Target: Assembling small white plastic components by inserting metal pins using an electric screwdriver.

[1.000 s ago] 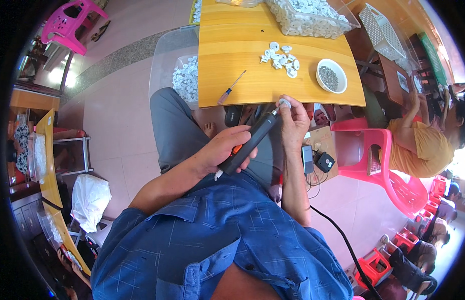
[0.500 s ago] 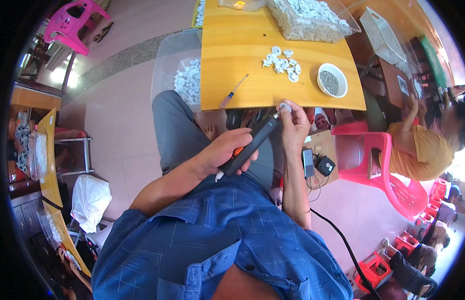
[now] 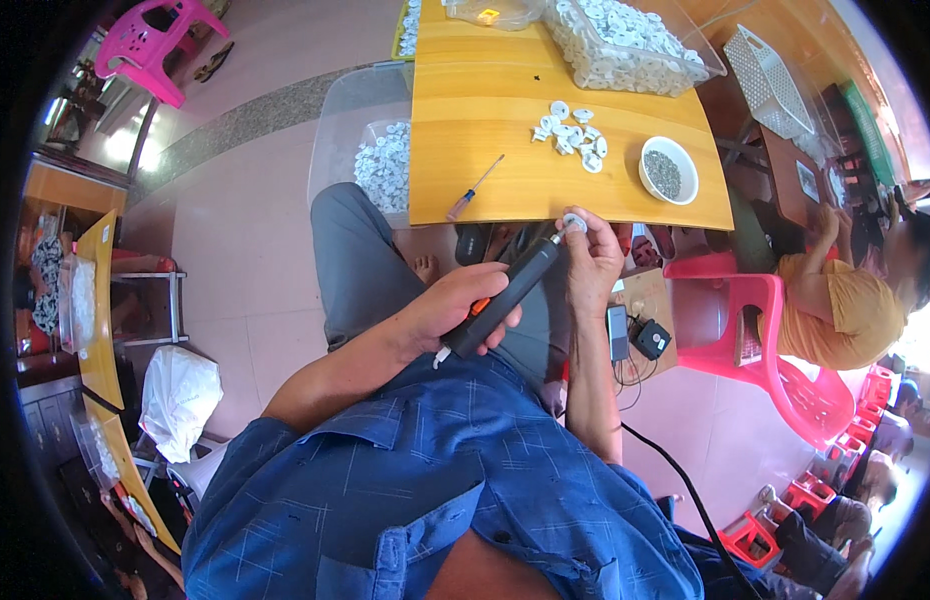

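Note:
My left hand (image 3: 465, 305) is wrapped round a black electric screwdriver (image 3: 520, 282) with an orange switch. Its metal tip slants up to the right and meets a small round white plastic part (image 3: 576, 223). That part is pinched between the thumb and fingers of my right hand (image 3: 593, 255), just below the table's near edge. On the yellow table (image 3: 505, 110) lies a loose group of similar white parts (image 3: 568, 133). To their right stands a white bowl (image 3: 688, 187) of small metal screws (image 3: 663, 172). A hand screwdriver (image 3: 473, 192) rests near the table's front left corner.
A clear bin heaped with white parts (image 3: 625, 45) stands at the table's back; another clear bin (image 3: 330, 150) is at its left side. A pink chair (image 3: 765, 310) and a person in yellow (image 3: 835, 300) are at right. A black cable (image 3: 675, 465) runs along my right side.
The whole view has shifted slightly, with the table now a little lower and to the right. Both hands keep their holds, the screwdriver tip still at the white part.

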The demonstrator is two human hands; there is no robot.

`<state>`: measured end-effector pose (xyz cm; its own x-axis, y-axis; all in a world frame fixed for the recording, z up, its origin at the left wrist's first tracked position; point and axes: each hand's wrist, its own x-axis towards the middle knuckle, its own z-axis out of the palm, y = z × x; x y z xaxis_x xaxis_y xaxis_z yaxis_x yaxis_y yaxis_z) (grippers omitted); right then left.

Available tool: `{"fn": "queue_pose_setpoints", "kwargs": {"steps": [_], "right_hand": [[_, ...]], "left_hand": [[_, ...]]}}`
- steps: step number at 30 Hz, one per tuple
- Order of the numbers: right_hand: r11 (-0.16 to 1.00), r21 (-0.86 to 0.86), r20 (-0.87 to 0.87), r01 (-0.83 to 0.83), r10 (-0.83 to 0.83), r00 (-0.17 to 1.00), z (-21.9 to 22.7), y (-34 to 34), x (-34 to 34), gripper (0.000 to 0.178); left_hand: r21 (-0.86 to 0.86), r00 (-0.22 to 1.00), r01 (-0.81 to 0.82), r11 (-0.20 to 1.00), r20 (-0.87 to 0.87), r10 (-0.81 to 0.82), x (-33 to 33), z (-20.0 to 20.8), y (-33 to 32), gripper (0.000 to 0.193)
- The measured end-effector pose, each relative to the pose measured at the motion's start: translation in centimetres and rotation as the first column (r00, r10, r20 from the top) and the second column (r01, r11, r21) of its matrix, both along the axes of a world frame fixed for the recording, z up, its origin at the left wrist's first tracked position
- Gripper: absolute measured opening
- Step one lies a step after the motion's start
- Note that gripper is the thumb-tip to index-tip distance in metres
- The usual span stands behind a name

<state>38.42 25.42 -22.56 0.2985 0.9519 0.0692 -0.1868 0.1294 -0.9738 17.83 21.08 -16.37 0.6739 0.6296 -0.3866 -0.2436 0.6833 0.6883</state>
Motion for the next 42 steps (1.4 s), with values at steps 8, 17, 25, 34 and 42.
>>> {"fn": "queue_pose_setpoints", "kwargs": {"steps": [8,17,25,34,42], "right_hand": [[1.0,0.006,-0.018,-0.005,0.005,1.0,-0.2,0.1,0.1,0.019],[0.998,0.051,-0.089,0.048,-0.043,0.995,-0.6,0.3,0.0,0.017],[1.0,-0.026,0.131,0.011,-0.008,0.991,-0.2,0.6,-1.9,0.012],[0.953,0.039,0.496,-0.301,0.243,0.834,4.1,8.5,-10.1,0.017],[0.714,-0.155,0.967,-0.683,0.252,0.044,2.8,13.8,-22.0,0.024]], "left_hand": [[-0.037,1.0,0.0,0.999,0.001,0.0,0.0,0.4,0.3,0.033],[-0.176,0.975,0.017,0.984,0.221,0.023,-0.6,-0.7,0.2,0.054],[0.055,0.946,0.066,0.996,0.314,-0.08,-6.1,-0.1,-0.9,0.08],[0.122,0.933,0.356,0.926,0.003,-0.359,-12.2,-4.7,-1.9,0.053],[0.419,0.931,0.229,0.879,-0.358,-0.072,-11.9,-8.0,-3.4,0.041]]}}
